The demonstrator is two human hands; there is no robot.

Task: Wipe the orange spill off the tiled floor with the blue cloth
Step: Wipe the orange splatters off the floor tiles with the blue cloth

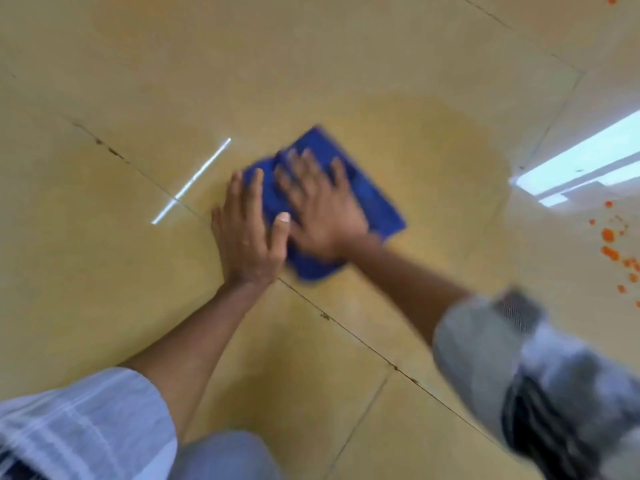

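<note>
Your right hand [322, 213] presses the blue cloth [367, 199] flat with spread fingers, your left hand [247, 233] steadies its edge, while orange drops [609, 244] remain on the tiled floor [104, 237].

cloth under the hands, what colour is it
Deep blue: the blue cloth, pressed flat by both hands, shows best in the head view.

Blue cloth [363, 188] motion-blurred, middle hidden under right hand [322, 209]; orange spill [620, 252] cut by right edge.
</note>
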